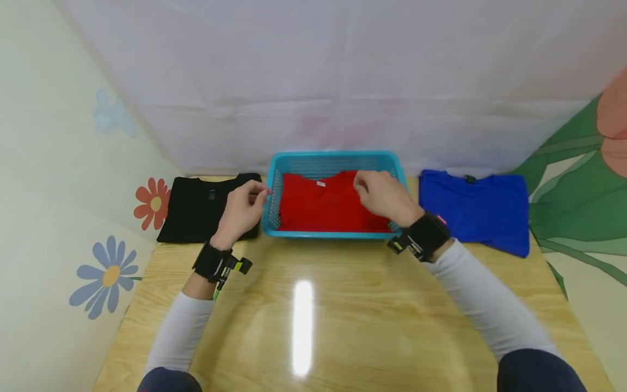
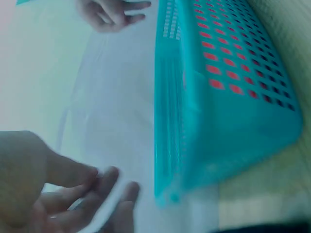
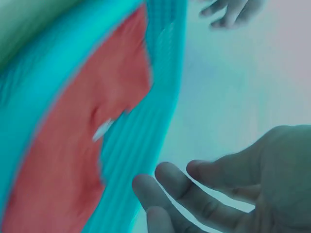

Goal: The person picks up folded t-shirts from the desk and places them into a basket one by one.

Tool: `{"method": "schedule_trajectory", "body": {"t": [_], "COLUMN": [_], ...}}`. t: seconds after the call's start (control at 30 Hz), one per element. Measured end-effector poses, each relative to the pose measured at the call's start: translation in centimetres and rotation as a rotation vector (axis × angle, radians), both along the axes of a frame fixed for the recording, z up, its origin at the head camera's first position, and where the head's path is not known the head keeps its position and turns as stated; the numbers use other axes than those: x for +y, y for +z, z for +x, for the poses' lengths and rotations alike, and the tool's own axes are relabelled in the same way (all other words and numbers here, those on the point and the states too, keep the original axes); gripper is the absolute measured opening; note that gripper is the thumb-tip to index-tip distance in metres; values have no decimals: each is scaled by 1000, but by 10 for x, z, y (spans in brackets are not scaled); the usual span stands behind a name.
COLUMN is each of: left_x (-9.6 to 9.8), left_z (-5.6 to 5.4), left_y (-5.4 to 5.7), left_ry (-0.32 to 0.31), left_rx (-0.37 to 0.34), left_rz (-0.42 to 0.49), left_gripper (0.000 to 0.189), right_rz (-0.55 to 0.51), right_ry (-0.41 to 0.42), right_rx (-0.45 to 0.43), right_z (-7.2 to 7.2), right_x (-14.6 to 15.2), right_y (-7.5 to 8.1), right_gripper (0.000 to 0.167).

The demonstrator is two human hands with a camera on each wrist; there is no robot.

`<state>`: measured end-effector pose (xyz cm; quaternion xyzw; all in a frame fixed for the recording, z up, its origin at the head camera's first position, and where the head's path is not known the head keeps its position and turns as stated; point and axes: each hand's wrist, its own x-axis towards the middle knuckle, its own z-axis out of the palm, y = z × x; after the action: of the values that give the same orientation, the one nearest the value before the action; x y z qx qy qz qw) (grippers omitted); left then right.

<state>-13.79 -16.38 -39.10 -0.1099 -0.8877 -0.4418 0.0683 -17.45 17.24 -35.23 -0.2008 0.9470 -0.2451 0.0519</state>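
A folded red T-shirt with a small white neck label lies inside a turquoise plastic basket. My left hand hovers by the basket's left rim and overlaps the black shirt behind it in the head view. Its thumb and fingers are loosely bent, with nothing between them. Over the right part of the basket is my right hand, fingers relaxed and holding nothing. The right wrist view shows these fingers beside the basket's rim, the red T-shirt beyond them.
A folded black T-shirt lies left of the basket, a folded blue T-shirt to its right. All stand along the back of a wooden table. Behind hangs a white cloth; a flower-painted wall borders the left side.
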Motion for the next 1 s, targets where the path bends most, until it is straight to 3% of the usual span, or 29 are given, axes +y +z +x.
{"method": "schedule_trajectory", "body": {"t": [0.1,0.2,0.37,0.47,0.6,0.77,1.0], "left_x": [-10,-21,-45,-59,-75,-97,-119], "left_z": [15,26,39,42,43,42,35], "left_y": [-13,-30,-54,-65,-83,-95,-97], "left_ry": [88,173,281,337,392,406,413], "left_rx": [118,180,155,102,42,-25,-195], "left_rz": [47,12,-57,-77,-109,-180,-305], "left_gripper": [21,20,17,18,20,27,49], "right_rz": [-52,-109,-162,-163,-117,-18,152], "right_ry": [11,51,307,456,513,479,390], "right_rx": [115,205,449,519,395,243,176], "right_z": [28,56,90,103,110,109,82], "right_x": [-24,-55,-112,-144,-179,-218,-255], "right_y": [-4,-13,-45,-64,-82,-92,-115], "right_gripper": [18,13,16,20,22,30,40]}}
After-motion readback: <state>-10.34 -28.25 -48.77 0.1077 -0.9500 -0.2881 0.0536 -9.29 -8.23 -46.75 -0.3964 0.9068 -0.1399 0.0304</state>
